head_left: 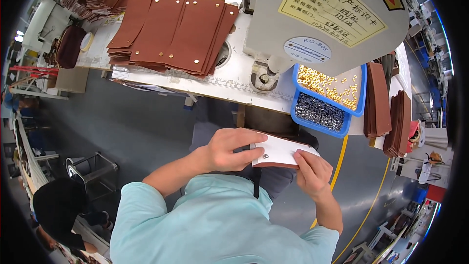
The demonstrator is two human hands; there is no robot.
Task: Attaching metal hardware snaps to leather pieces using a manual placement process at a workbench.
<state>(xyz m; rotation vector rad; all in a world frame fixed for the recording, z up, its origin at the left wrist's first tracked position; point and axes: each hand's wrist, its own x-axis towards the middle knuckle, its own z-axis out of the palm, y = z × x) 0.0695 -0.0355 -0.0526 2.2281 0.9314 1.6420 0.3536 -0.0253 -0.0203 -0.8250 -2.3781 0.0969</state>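
My left hand [228,150] and my right hand [314,170] hold a brown leather piece [281,154] between them, close to my body and in front of the table edge. Its white face is turned up, with brown showing along the edges. A small silver snap [266,156] sits in the white face by my left fingertips. My left fingers and thumb pinch one end, while my right thumb presses on the other end. The fingers underneath are hidden.
A grey press machine [312,14] stands over the white table [195,83]. Blue trays hold gold fasteners [322,85] and dark metal ones [320,112]. Brown leather panels [171,29] with studs lie left; more brown strips [378,100] are stacked right. Another person [58,210] is behind left.
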